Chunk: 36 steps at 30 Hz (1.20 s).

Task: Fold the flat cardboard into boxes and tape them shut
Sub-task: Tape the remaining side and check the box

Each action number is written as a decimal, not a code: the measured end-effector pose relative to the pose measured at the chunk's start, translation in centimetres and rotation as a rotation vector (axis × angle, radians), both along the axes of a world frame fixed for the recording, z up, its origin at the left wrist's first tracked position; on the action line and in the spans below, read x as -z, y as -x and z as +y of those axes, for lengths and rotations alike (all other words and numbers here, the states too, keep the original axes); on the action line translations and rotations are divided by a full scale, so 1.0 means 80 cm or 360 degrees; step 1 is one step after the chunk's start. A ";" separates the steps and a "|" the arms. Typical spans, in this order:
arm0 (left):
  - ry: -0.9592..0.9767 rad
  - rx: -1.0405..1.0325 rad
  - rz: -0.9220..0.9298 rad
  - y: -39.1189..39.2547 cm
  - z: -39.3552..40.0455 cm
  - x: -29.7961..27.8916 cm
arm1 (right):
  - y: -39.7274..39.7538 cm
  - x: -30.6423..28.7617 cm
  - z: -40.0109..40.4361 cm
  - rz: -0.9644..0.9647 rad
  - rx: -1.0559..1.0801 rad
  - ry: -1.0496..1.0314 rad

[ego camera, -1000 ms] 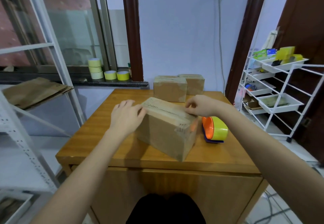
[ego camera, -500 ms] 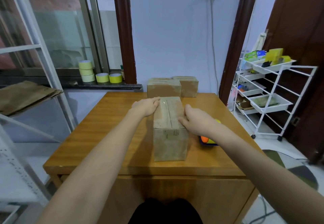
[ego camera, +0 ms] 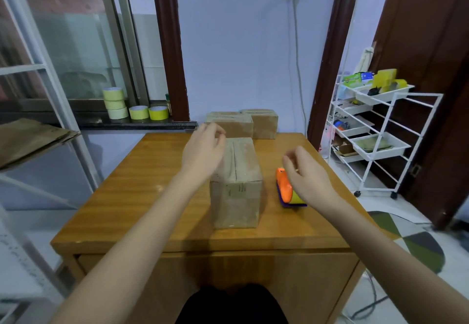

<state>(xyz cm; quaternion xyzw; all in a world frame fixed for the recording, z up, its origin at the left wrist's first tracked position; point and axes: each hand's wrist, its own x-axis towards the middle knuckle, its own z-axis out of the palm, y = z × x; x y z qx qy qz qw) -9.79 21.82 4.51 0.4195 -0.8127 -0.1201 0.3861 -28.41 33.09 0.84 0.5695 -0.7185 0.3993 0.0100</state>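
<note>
A closed cardboard box (ego camera: 237,191) stands lengthwise in the middle of the wooden table (ego camera: 142,184), its top seam running away from me. My left hand (ego camera: 203,152) hovers just left of the box's top, fingers loosely curled, holding nothing. My right hand (ego camera: 305,174) hangs in the air to the right of the box, fingers relaxed and empty. Under my right hand lies an orange and yellow tape dispenser (ego camera: 285,188). Two more closed boxes (ego camera: 261,123) stand at the table's far edge.
Flat cardboard sheets (ego camera: 30,138) lie on a white shelf at the left. Rolls of yellow tape (ego camera: 138,111) sit on the window sill. A white wire trolley (ego camera: 378,130) with trays stands at the right, beside a dark door.
The box was turned from a slant to lengthwise. Both hands, which lay on its top, have lifted off it; the right hand has moved out over the tape dispenser.
</note>
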 end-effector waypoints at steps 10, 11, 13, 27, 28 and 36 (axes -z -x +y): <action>-0.0135 0.0297 -0.0563 0.092 0.140 0.015 | 0.080 0.064 0.043 -0.0185 0.0168 -0.0383; -0.0148 0.0246 -0.0699 0.103 0.146 0.029 | 0.081 0.070 0.043 -0.0205 0.0141 -0.0421; -0.0254 0.0176 -0.0822 0.124 0.150 0.059 | 0.083 0.081 0.043 -0.0212 0.0091 -0.0497; -0.0362 0.0033 -0.0544 0.165 0.102 0.159 | 0.073 0.124 0.007 -0.0278 -0.0029 -0.0448; -0.0366 0.0058 -0.0520 0.166 0.102 0.160 | 0.072 0.125 0.007 -0.0285 -0.0040 -0.0443; -0.0279 0.0180 -0.0136 0.162 0.105 0.153 | 0.066 0.101 0.024 -0.0214 -0.0002 -0.0331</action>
